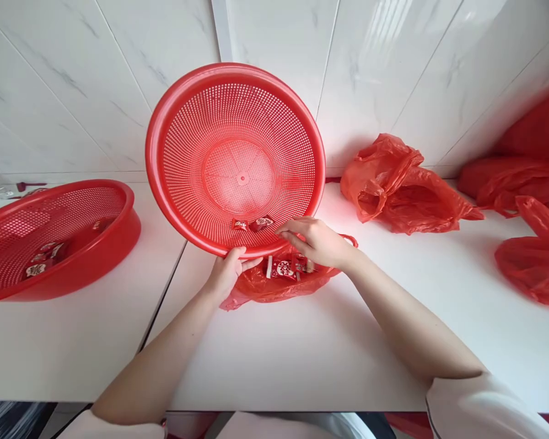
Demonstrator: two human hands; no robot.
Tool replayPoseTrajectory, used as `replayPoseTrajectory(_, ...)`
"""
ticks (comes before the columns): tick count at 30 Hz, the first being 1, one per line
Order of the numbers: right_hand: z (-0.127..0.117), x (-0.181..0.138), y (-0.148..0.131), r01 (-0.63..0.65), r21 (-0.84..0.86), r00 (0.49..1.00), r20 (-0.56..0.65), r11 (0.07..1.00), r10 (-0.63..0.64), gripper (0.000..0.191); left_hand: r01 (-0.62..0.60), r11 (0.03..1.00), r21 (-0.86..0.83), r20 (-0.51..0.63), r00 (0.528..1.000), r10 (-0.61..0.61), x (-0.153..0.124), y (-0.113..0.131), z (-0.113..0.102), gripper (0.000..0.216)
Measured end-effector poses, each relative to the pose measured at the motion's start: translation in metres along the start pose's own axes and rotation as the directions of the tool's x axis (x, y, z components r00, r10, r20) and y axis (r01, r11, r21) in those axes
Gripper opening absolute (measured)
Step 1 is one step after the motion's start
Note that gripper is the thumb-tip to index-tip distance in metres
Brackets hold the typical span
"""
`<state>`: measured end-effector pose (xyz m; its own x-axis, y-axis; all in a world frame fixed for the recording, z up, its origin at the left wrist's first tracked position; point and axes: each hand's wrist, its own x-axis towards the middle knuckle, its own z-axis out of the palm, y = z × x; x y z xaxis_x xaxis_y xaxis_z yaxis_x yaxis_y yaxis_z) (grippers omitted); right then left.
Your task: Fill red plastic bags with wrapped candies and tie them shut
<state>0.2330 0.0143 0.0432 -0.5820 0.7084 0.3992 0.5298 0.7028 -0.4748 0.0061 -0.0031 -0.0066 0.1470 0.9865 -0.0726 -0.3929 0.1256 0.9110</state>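
Observation:
A large round red plastic basket (242,161) with perforated walls is tilted up, its open side facing me. My left hand (226,274) grips its lower rim, thumb over the edge and fingers underneath. Two small red-and-white wrapped packets, one (240,225) left of the other (261,224), lie inside near the lower rim. My right hand (318,239) reaches over the rim at the lower right, fingers bent toward these packets, thumb apart; nothing shows between them. Under the rim lies an open red plastic bag (274,291) containing several similar wrapped packets (283,268).
Another red basket (114,244) with a few packets inside stands at the left. Crumpled red plastic bags, one near the wall (407,189) and one farther right (535,268), lie on the white table (302,353). A tiled wall (370,79) rises behind.

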Motion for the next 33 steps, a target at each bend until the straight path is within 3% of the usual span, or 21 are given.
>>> replayPoseTrajectory(3, 0.004, 0.0, 0.001, 0.031, 0.055, 0.999, -0.042, 0.998, -0.029, 0.029, 0.033, 0.999, 0.024, 0.026, 0.999, -0.034, -0.004, -0.003, 0.005, 0.03)
replayPoseTrajectory(6, 0.013, -0.001, 0.003, -0.004, 0.065, 1.0, -0.018, 0.998, 0.005, 0.044, 0.06, 0.997, 0.046, 0.093, 0.994, -0.064, -0.011, -0.008, 0.009, 0.036)
replayPoseTrajectory(9, 0.026, -0.003, 0.004, -0.083, 0.043, 0.991, 0.11, 0.996, 0.078, 0.06, 0.099, 0.992, 0.079, 0.153, 0.982, -0.111, -0.018, -0.014, 0.011, 0.034)
replayPoseTrajectory(12, 0.036, -0.004, 0.002, -0.082, 0.044, 0.968, 0.243, 0.996, 0.069, 0.059, 0.124, 0.987, 0.105, 0.177, 0.974, -0.141, -0.021, -0.016, 0.012, 0.029)
replayPoseTrajectory(17, 0.033, -0.001, 0.002, 0.034, 0.147, 0.976, 0.208, 0.989, -0.064, 0.044, 0.137, 0.99, 0.041, 0.105, 0.984, -0.141, -0.017, -0.006, 0.014, 0.027)
replayPoseTrajectory(22, 0.028, 0.002, 0.005, 0.148, 0.207, 0.977, 0.12, 0.967, -0.175, 0.031, 0.064, 0.997, 0.051, 0.021, 0.998, -0.066, -0.004, 0.001, 0.005, 0.02)
replayPoseTrajectory(28, 0.024, 0.0, 0.001, 0.116, 0.135, 0.98, 0.146, 0.984, -0.136, 0.029, -0.112, 0.992, 0.054, -0.113, 0.987, 0.117, 0.007, 0.005, -0.009, 0.017)
replayPoseTrajectory(33, 0.016, -0.003, 0.002, -0.052, 0.025, 0.997, 0.05, 0.998, 0.051, 0.043, -0.174, 0.985, -0.004, -0.15, 0.974, 0.171, 0.006, 0.022, -0.012, 0.005)
